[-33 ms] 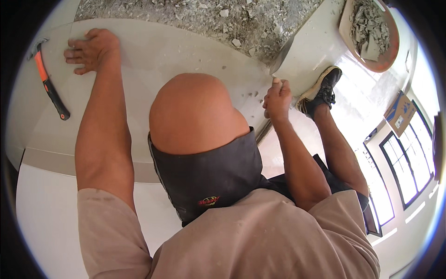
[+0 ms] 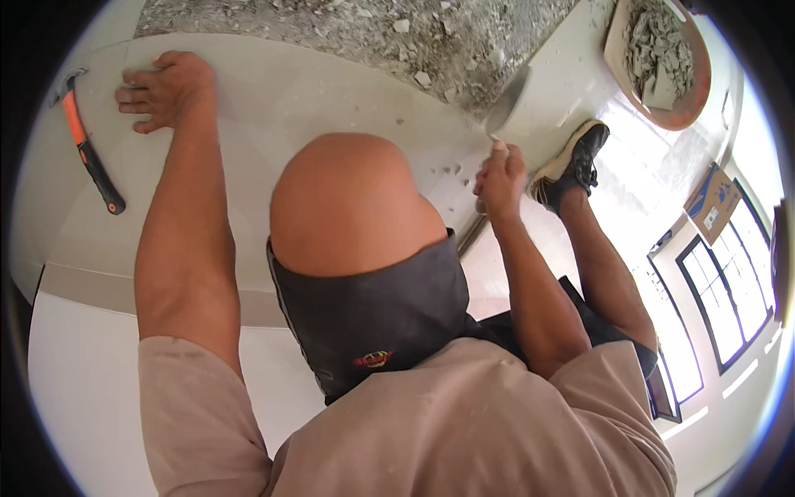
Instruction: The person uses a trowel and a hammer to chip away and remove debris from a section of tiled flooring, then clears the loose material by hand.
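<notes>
On the pale floor tiles (image 2: 248, 83) at the left, my left hand (image 2: 170, 95) lies palm down with its fingers spread. Just left of it lies a hammer (image 2: 83, 141) with an orange and black handle. My right hand (image 2: 501, 178), right of my bent knee (image 2: 352, 199), is closed round the handle of a metal trowel or scraper (image 2: 507, 106); its blade meets the edge of a strip of broken rubble and chips (image 2: 373, 37), and is slightly blurred. Small bits of debris are scattered on the tile beside that hand.
At the upper right stands a wide tub (image 2: 696, 79) holding grey broken pieces (image 2: 654, 50). My shoe (image 2: 580, 161) rests below it. A cardboard box (image 2: 712, 203) and dark-framed windows (image 2: 720, 294) show at the right.
My right hand and the blade have shifted slightly to the right. My left hand and the hammer stay where they were.
</notes>
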### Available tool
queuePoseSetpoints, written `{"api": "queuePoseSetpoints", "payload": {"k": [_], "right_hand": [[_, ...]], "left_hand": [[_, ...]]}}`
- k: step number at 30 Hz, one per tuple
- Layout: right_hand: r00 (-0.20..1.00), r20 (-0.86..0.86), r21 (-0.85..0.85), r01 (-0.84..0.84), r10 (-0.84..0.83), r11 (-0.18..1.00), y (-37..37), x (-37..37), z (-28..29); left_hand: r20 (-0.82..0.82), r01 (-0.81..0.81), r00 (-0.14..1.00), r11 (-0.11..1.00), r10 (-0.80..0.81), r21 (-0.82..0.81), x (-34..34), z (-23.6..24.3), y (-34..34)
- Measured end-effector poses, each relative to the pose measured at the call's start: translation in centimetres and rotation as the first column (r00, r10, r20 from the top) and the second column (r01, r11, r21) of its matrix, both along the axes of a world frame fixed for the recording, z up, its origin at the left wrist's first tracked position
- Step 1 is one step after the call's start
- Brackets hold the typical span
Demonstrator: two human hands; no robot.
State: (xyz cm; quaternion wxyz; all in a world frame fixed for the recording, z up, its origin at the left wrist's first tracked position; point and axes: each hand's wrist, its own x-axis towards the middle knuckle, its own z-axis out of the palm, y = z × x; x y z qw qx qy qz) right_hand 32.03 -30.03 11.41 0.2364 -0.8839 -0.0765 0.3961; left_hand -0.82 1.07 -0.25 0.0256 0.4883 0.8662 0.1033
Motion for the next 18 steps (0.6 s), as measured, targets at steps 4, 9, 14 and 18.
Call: {"api": "queuePoseSetpoints", "payload": {"k": [4,9,14,18], "right_hand": [[0.997,0.066,0.108,-0.034,0.027,0.994,0.5,1.2,1.5],[0.996,0.021,0.020,-0.087,0.086,0.996,0.1,0.5,1.4],[0.995,0.028,-0.002,-0.097,0.097,0.995,-0.6,0.1,1.3],[0.997,0.022,0.004,-0.076,0.076,0.997,-0.9,0.2,1.0]], "left_hand": [[0.104,0.027,0.994,0.999,-0.023,-0.029,1.4,1.0,0.2],[0.050,0.006,0.999,1.000,-0.005,-0.015,0.4,0.1,0.4],[0.040,0.006,0.999,1.000,-0.005,-0.017,0.4,-0.5,0.4],[0.029,-0.009,1.000,1.000,0.009,-0.004,0.4,-0.6,0.5]]}}
